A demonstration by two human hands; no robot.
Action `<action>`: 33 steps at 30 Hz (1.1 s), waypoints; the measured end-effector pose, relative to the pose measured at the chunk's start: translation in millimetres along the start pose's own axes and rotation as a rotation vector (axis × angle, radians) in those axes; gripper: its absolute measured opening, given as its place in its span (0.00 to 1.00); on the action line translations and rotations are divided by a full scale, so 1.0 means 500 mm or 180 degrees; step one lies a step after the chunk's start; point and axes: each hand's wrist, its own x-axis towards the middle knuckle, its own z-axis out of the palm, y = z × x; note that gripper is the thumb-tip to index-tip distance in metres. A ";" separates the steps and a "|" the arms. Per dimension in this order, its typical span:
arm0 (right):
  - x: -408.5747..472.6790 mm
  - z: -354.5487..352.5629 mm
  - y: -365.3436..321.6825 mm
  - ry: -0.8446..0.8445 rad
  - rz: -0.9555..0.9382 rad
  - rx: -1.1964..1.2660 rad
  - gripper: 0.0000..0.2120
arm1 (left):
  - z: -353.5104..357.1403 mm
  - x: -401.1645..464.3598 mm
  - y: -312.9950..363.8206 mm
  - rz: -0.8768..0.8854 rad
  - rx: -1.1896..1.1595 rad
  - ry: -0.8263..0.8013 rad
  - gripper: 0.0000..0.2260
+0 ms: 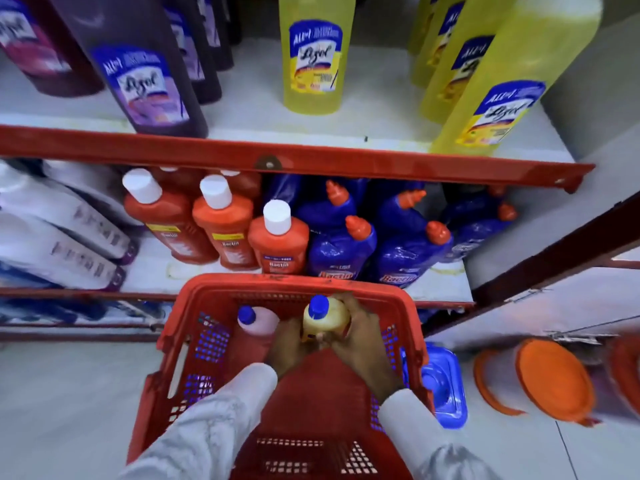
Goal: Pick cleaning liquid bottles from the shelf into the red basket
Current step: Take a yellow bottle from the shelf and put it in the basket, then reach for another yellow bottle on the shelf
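Note:
The red basket [194,327] sits on the floor below the shelf. Inside it a yellow bottle with a blue cap [325,318] stands upright, gripped from both sides by my left hand [289,344] and my right hand [363,344]. Just left of it in the basket stands a pink bottle with a blue cap [258,327]. On the upper shelf are tall yellow bottles [317,57] and purple bottles [145,74]. The lower shelf holds orange bottles with white caps [225,226] and blue bottles with orange caps [341,247].
White packs [59,233] lie at the lower shelf's left. The red shelf edge [277,157] juts out above the basket. A blue-lidded box [443,386] and orange-lidded containers [550,379] sit on the floor to the right.

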 end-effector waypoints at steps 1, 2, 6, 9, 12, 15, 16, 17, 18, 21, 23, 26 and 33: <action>0.005 0.008 0.016 -0.0003 0.0044 -0.0002 0.26 | 0.012 0.006 -0.005 -0.0076 0.0011 0.0026 0.16; 0.009 0.016 0.032 -0.0041 0.0087 -0.0003 0.26 | 0.023 0.010 -0.011 -0.0154 -0.0004 0.0057 0.16; 0.015 0.039 0.077 -0.0201 0.0141 0.0126 0.23 | 0.046 0.027 -0.026 -0.0319 -0.0001 0.0130 0.14; 0.016 0.046 0.090 -0.0255 0.0211 0.0176 0.23 | 0.049 0.026 -0.027 -0.0505 -0.0108 0.0181 0.13; 0.021 0.043 0.096 -0.0314 0.0271 0.0139 0.22 | 0.038 0.016 -0.008 -0.0792 -0.0101 0.0183 0.14; 0.025 0.015 0.081 -0.0332 0.0239 0.0070 0.17 | -0.002 -0.006 0.038 -0.0723 -0.0030 0.0234 0.14; 0.026 -0.001 0.070 -0.0294 0.0136 0.0046 0.16 | -0.024 -0.019 0.056 -0.0538 0.0104 0.0316 0.11; 0.026 -0.021 0.055 -0.0208 -0.0007 0.0064 0.16 | -0.041 -0.027 0.074 -0.0358 0.0243 0.0518 0.12; 0.023 -0.046 0.038 -0.0053 -0.0195 0.0063 0.16 | -0.065 -0.039 0.098 -0.0114 0.0419 0.0771 0.14; 0.027 -0.128 -0.030 0.0781 -0.0942 -0.0129 0.14 | -0.125 -0.063 0.192 0.0880 0.0849 0.1278 0.19; 0.040 -0.183 -0.084 0.1501 -0.1398 -0.0180 0.16 | -0.159 -0.058 0.256 0.1538 0.1280 0.1552 0.17; 0.079 -0.253 -0.153 0.2589 -0.1806 -0.0460 0.21 | -0.186 -0.029 0.352 0.1933 0.1762 0.1958 0.21; 0.198 -0.373 -0.235 0.3199 -0.0856 -0.0022 0.48 | -0.214 0.061 0.472 0.1516 0.2425 0.2139 0.30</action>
